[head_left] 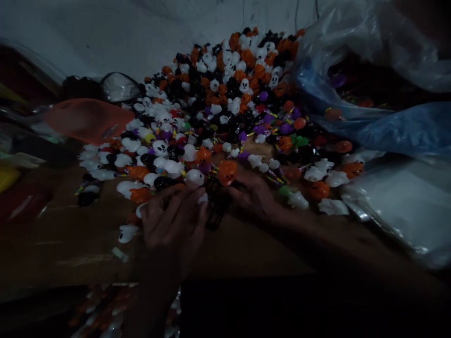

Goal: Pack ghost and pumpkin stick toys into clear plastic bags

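In dim light, my right hand [254, 193] has its thumb and fingers closed on a small orange pumpkin [227, 172] with a dark face. My left hand [174, 217] is closed at the near edge of the heap, fingertips pressed together. A bit of white shows by its thumb, but what it grips is mostly hidden. A white ghost [194, 177] lies just beyond those fingertips. Between my hands a black openwork plastic piece [214, 206] rests on the brown table [253, 253]; its kind is too dark to tell.
A tall heap of white, orange and black figures [211, 89] leans against the wall. Beaded sticks [275, 176] lie among them. Clear and blue plastic bags [398, 126] stand at right, an orange bag [89, 121] at left. More pieces [105, 305] show below the table's front edge.
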`<act>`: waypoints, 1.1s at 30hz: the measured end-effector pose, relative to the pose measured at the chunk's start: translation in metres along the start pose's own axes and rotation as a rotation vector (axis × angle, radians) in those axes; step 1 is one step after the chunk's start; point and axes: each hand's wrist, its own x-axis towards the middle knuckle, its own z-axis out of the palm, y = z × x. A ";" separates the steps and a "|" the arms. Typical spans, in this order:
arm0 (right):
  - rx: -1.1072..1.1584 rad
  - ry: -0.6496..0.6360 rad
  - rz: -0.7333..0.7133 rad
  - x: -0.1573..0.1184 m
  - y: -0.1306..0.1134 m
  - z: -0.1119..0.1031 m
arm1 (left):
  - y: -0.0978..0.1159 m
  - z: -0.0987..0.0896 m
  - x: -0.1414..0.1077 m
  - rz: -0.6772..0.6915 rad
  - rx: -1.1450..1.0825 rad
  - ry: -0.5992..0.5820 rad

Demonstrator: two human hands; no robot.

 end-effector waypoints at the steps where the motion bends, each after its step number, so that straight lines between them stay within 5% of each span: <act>1: -0.018 -0.023 0.008 0.002 0.000 0.001 | -0.001 0.000 -0.002 -0.024 -0.024 -0.021; 9: -0.075 -0.078 0.143 0.003 -0.007 0.003 | -0.004 -0.009 -0.006 -0.001 -0.160 0.003; 14: -0.218 -0.011 0.159 0.012 -0.009 0.013 | -0.003 -0.004 -0.008 -0.138 -0.180 -0.004; 23: -0.439 -0.103 0.015 0.016 -0.032 0.009 | 0.000 0.002 -0.006 -0.162 -0.288 0.128; 29: -0.488 -0.110 -0.049 0.011 -0.035 0.012 | 0.004 -0.014 0.001 -0.262 -0.352 -0.044; 33: -0.493 -0.097 -0.088 0.011 -0.040 0.010 | -0.007 -0.024 -0.003 -0.389 -0.447 0.117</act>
